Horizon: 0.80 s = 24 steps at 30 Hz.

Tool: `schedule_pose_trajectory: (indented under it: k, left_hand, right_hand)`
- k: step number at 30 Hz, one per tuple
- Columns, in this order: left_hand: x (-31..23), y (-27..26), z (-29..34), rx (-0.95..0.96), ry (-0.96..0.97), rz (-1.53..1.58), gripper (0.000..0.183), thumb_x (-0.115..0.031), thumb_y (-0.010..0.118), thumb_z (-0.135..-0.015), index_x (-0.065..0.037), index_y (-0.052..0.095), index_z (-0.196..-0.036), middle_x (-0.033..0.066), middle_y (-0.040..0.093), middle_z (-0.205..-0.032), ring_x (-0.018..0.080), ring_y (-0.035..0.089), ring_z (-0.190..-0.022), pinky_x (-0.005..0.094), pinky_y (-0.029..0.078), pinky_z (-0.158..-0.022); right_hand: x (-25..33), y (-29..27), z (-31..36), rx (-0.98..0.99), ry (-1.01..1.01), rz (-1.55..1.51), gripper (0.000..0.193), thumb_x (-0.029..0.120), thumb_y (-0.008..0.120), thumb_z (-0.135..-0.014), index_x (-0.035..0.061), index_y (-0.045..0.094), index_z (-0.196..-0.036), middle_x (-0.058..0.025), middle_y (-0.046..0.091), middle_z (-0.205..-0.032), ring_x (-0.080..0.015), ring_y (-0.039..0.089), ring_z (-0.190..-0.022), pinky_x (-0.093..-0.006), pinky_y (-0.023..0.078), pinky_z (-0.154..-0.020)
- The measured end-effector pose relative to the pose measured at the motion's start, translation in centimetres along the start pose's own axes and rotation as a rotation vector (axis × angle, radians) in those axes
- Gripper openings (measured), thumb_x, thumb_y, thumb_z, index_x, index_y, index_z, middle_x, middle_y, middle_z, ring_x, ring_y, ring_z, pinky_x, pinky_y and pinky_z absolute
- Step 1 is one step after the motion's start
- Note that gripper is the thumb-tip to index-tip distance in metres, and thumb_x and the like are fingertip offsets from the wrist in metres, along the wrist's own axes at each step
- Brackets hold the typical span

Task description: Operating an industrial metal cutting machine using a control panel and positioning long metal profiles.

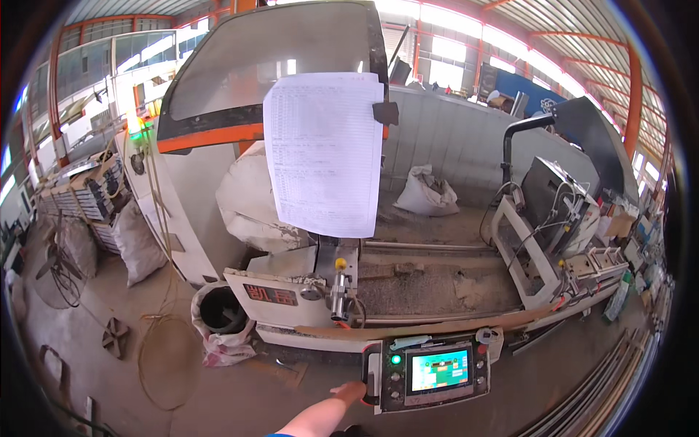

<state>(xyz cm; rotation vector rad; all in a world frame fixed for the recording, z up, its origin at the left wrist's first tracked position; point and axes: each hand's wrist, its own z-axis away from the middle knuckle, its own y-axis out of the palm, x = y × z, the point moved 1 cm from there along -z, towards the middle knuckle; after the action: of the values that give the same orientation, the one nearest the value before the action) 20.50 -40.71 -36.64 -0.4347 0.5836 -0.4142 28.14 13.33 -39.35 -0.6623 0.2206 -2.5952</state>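
Note:
My left hand (351,392) reaches in from the lower edge, with a bit of blue sleeve at the forearm. It is closed on the black handle (370,373) at the left side of a control panel (445,400); the fingertips are partly hidden there. The panel has a lit touchscreen (440,370), a glowing green button (396,359), several dark knobs and a red button (482,349). A pale slim object (411,341) lies on its top edge. My right hand is out of view.
Behind the panel stands a large machine with a dusty bed (437,291), a tinted hood (277,62) and a hanging paper sheet (324,153). A sack-lined bin (223,309) and looped hose (142,364) are at left. Long metal bars (604,379) lie at right.

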Motion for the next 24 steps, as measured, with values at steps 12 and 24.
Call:
schedule_pose_trajectory:
  k: [12, 24]
  left_hand:
    - [-2.3, -1.2, 2.4, -0.029, -0.056, -0.038, 0.043, -0.036, 0.044, -0.094, -0.017, 0.056, -0.131, 0.0134, 0.047, -0.14, 0.0455, 0.039, -0.13, 0.0781, 0.014, -0.098]
    - [4.7, -6.4, -10.9, -0.178, 0.306, -0.288, 0.051, -0.037, 0.052, -0.094, 0.001, 0.054, -0.128, 0.0099, 0.065, -0.114, 0.0241, 0.058, -0.109, 0.0381, 0.05, -0.087]
  right_hand:
    - [-17.4, 3.7, -9.7, -0.732, -1.062, 0.567, 0.028, 0.031, 0.048, -0.094, 0.0075, 0.057, -0.082, -0.0089, 0.057, -0.067, -0.0217, 0.053, -0.058, -0.0378, 0.046, -0.054]
    - [-24.9, 16.5, 16.8, -0.572, 0.251, -0.372, 0.044, 0.036, 0.051, -0.083, 0.0029, 0.067, -0.107, -0.0212, 0.065, -0.106, -0.0383, 0.058, -0.108, -0.0419, 0.044, -0.096]
